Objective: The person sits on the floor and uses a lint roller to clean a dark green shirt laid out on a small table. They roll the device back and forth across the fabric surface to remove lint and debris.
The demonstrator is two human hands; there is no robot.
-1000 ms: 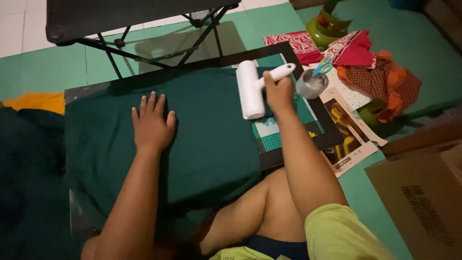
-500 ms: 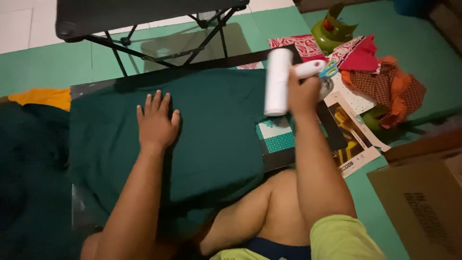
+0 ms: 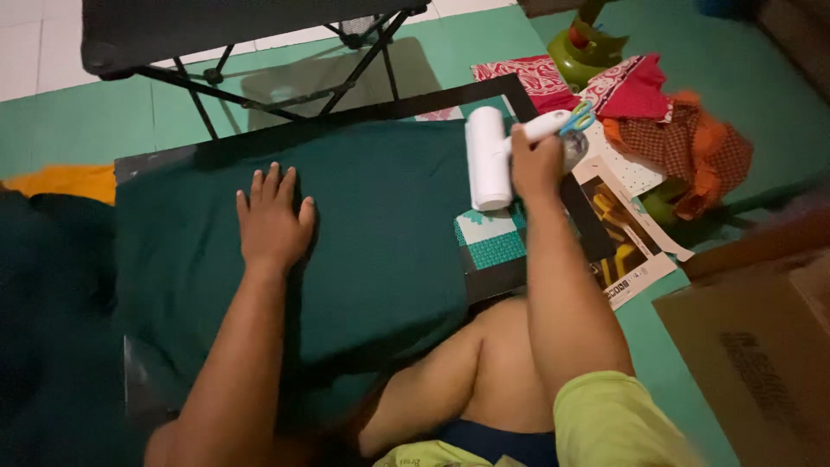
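Left hand (image 3: pixel 271 218) flat, open on soft green cloth (image 3: pixel 380 233); right hand (image 3: pixel 536 163) at 2 o'clock grips light lint roller (image 3: pixel 489 159) by handle.

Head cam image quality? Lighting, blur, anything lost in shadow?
Head view: dim and warm-lit, with the left edge of the green cloth sinking into near black; the right hand and white lint roller read slightly soft, the cardboard box at the right edge is smeared; no glare.
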